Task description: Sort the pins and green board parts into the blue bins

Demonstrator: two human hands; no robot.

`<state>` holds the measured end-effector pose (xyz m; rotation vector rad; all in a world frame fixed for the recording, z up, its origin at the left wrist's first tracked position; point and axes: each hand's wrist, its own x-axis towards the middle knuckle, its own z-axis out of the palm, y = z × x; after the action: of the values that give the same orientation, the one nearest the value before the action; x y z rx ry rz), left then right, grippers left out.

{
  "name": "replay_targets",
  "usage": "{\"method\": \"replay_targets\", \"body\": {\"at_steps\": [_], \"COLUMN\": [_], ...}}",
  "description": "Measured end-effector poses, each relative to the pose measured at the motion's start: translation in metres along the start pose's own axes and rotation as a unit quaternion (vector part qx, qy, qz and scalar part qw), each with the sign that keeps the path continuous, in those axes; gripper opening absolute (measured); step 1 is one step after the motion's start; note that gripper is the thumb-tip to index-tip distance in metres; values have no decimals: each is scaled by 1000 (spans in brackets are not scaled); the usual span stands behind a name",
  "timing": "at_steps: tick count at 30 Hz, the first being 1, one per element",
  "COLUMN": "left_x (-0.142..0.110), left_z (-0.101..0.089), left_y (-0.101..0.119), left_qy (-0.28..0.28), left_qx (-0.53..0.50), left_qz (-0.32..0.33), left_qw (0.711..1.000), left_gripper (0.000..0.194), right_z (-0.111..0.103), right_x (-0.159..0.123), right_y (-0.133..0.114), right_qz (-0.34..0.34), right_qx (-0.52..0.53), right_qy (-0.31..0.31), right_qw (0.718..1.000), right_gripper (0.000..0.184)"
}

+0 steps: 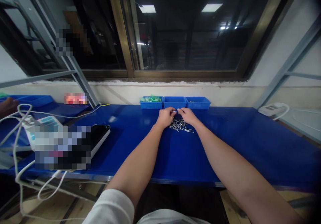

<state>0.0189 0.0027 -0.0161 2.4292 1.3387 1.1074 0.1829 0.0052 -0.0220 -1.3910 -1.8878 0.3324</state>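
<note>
Head view: the left hand [165, 117] has its grip pinched pretty much closed on what looks like one thin metal pin [175, 111], sitting in the gap between the two hands, over the table [183, 157]. The right hand [188, 115] is at the pin's 3 o'clock end, fingertips bunched up; can't tell if that grip has hold of it or is just beside it. Long axis runs roughly 9 to 3, so it points out toward 3 from the left grip, the nearer one. Loose pile [181, 125] of pins at about 5 o'clock, middle bin [175, 104] at 12.
</note>
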Motion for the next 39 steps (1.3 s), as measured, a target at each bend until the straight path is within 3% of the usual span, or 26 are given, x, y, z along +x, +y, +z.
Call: {"method": "replay_targets", "body": {"at_steps": [5, 12, 18, 21, 26, 34, 39], "left_x": [-1, -2, -2, -2, -3, 2, 2], "left_z": [-1, -3, -3, -3, -4, -6, -5], "left_y": [0, 4, 6, 6, 6, -8, -12], "left_qy": [-22, -62, -94, -90, -73, 6, 6], "left_qx": [36, 118, 139, 135, 92, 65, 68], "left_qz": [18, 23, -31, -29, -28, -179, -196], "left_qw": [999, 991, 985, 986, 993, 982, 978], "left_gripper": [19, 31, 28, 28, 28, 27, 27], "right_z": [0, -2, -2, -3, -5, -8, -12], "right_x": [0, -1, 0, 0, 1, 2, 6], "right_y": [-1, -4, -5, -5, -2, 11, 18], "right_qz": [-5, 16, 6, 17, 56, 165, 167], "right_qx": [-14, 9, 208, 241, 244, 57, 110], "right_qy": [52, 84, 58, 40, 62, 171, 238], "right_qw": [999, 996, 976, 970, 966, 970, 951], "right_gripper": [47, 52, 41, 41, 45, 54, 53]}}
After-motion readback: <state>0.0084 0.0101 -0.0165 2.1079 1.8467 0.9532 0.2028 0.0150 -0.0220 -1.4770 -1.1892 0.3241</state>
